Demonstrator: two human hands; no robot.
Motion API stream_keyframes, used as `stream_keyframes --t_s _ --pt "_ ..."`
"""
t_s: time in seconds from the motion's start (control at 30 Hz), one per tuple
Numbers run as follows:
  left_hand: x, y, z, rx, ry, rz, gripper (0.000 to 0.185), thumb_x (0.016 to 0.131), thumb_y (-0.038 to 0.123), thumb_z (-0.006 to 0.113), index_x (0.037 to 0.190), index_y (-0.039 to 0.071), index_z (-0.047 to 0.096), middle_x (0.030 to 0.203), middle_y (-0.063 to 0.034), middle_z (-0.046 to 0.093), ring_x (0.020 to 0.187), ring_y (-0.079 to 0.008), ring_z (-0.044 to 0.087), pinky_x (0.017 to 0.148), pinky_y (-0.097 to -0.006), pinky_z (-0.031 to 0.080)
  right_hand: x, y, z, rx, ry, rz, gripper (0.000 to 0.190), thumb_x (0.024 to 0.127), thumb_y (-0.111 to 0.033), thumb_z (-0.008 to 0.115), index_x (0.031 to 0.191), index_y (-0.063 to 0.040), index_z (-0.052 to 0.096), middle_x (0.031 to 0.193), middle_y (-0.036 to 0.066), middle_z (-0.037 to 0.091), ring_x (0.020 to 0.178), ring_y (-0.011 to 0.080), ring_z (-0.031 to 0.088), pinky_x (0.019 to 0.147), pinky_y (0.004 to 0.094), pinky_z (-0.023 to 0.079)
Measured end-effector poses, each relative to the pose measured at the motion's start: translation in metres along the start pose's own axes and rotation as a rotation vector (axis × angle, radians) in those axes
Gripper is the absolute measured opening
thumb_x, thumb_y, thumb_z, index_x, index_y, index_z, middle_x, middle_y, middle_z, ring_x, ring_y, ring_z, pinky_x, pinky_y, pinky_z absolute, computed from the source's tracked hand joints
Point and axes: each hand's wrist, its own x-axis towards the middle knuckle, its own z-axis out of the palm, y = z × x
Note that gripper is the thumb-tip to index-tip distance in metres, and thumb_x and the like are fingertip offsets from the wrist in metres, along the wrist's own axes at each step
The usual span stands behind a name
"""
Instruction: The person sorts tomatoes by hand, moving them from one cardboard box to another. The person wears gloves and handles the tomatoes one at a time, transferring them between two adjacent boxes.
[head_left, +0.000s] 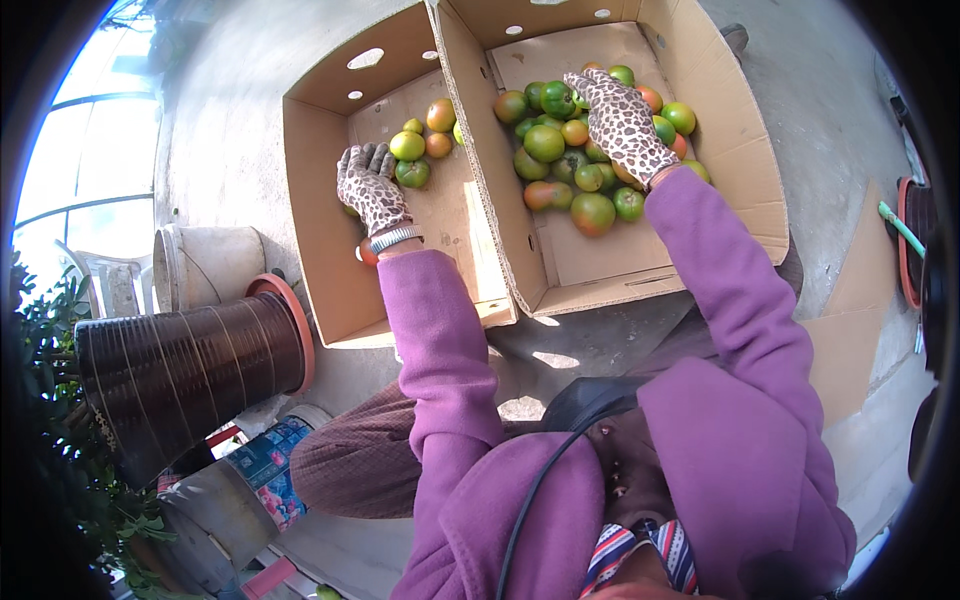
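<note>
Two cardboard boxes stand side by side before me, the left box (457, 240) and the right box (720, 82). My left hand (371, 187), in a leopard-print glove with grey fingers, is inside the left box with its fingers bent. Beside its fingertips lie a yellow-green tomato (407, 145) and a green tomato (412, 174). Other tomatoes partly show from behind this hand and wrist. My right hand (621, 120), gloved alike, reaches over a pile of green and orange tomatoes (544, 143) in the right box. Its fingertips are at a green tomato (556, 99); its palm is hidden.
Left of the boxes are a white bucket (210, 266) and a large brown pot (187, 360) with an orange-red rim. Leafy plants (52, 420) line the left edge. Flat cardboard (847, 330) lies on the concrete floor at right. A dark cable (536, 480) crosses my purple coat.
</note>
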Motion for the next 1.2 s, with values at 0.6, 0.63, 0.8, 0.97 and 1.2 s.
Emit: stream_keyframes --t_s 0.6,0.63,0.8,0.97,1.2 --pt "0.065 -0.131 -0.071 1.222 -0.034 0.294 0.081 0.069 0.027 0.076 0.134 -0.006 0.042 0.131 -0.0222 0.052 0.123 -0.0311 0.049 0.102 -0.0330 0.039 -0.009 0.002 0.003 -0.577 0.258 -0.152 0.035 0.081 -0.016 0.055 0.115 -0.011 0.059 0.117 0.010 0.058 0.105 0.0310 0.056 0.090 0.0419 0.041" --pt "0.058 -0.135 -0.067 1.275 -0.015 0.299 0.082 0.069 0.027 0.076 0.135 -0.006 0.041 0.133 -0.0224 0.050 0.124 -0.0312 0.048 0.103 -0.0329 0.038 -0.011 0.007 0.009 -0.508 0.218 -0.138 0.032 0.081 -0.015 0.054 0.112 -0.010 0.059 0.114 0.011 0.059 0.103 0.0310 0.057 0.088 0.0418 0.042" --pt "0.067 -0.133 -0.076 0.927 0.001 0.252 0.079 0.068 0.022 0.081 0.131 -0.007 0.043 0.125 -0.0197 0.055 0.113 -0.0267 0.054 0.098 -0.0323 0.043 -0.011 -0.002 0.015 -0.125 0.061 -0.093 0.019 0.086 -0.011 0.050 0.100 -0.004 0.061 0.096 0.015 0.063 0.092 0.0307 0.061 0.081 0.0413 0.047" --pt "0.059 -0.110 -0.081 0.787 0.114 0.087 0.051 0.069 0.005 0.077 0.113 -0.007 0.053 0.107 -0.0148 0.061 0.092 -0.0223 0.060 0.077 -0.0338 0.052 -0.013 -0.033 -0.009 -0.026 -0.054 -0.096 0.021 0.090 -0.010 0.047 0.101 -0.003 0.063 0.087 0.017 0.065 0.082 0.0322 0.063 0.075 0.0416 0.048" --pt "0.011 -0.061 -0.041 0.439 0.175 -0.068 0.031 0.087 0.019 0.057 0.114 0.003 0.059 0.118 -0.0138 0.056 0.105 -0.0283 0.056 0.076 -0.0365 0.052 -0.012 -0.038 -0.008 -0.229 -0.266 -0.147 0.011 0.080 -0.013 0.060 0.087 -0.010 0.068 0.087 0.008 0.066 0.086 0.0247 0.065 0.072 0.0398 0.049"
